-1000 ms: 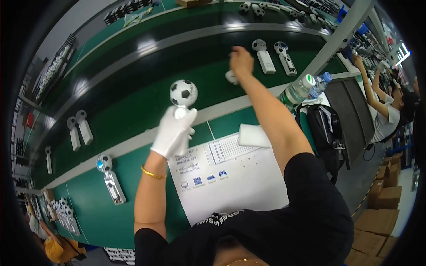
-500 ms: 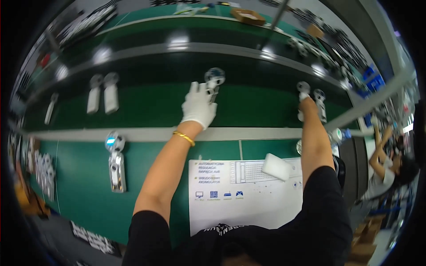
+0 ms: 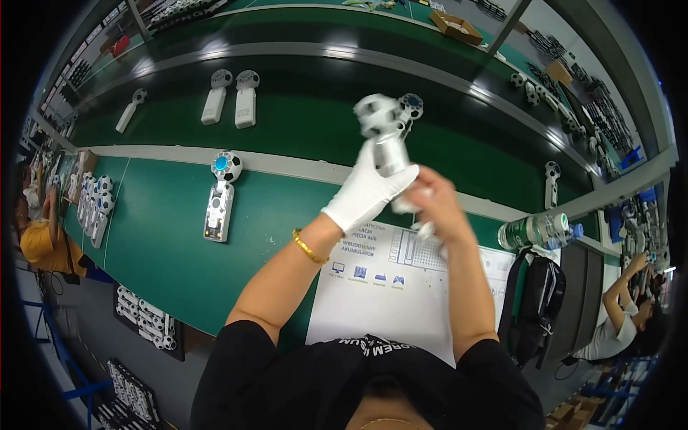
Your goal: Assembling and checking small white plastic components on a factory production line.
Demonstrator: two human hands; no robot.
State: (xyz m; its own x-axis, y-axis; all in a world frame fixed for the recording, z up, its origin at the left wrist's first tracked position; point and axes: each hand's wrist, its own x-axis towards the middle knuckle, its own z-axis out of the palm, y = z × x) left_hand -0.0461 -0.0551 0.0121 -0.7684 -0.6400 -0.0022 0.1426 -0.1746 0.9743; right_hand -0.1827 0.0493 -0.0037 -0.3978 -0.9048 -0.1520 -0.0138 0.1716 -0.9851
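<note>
My left hand point(image 3: 364, 188), in a white glove, is closed round the handle of a white handheld device point(image 3: 392, 152) with a black-and-white football-shaped head. The device is tilted and blurred by motion. Close against its lower end is my bare right hand point(image 3: 438, 204), fingers curled on a white cloth-like piece point(image 3: 424, 229), partly hidden and smeared. Just behind the held device, another device with a dark round face point(image 3: 411, 107) lies on the dark green belt point(image 3: 308, 115). A further device with a lit blue disc point(image 3: 217, 197) lies on the green bench to the left.
A printed white sheet point(image 3: 373, 308) lies before me. Bottles point(image 3: 534, 231) and a black bag point(image 3: 536, 297) are at the right. More devices point(image 3: 246, 100) lie along the belt, with several grouped point(image 3: 95, 208) at the bench's left end. A metal rail point(image 3: 287, 163) edges the belt.
My right hand has come back from the belt at the right to my left hand. A device is now in my left hand. The white block on the sheet no longer shows there. The view has shifted.
</note>
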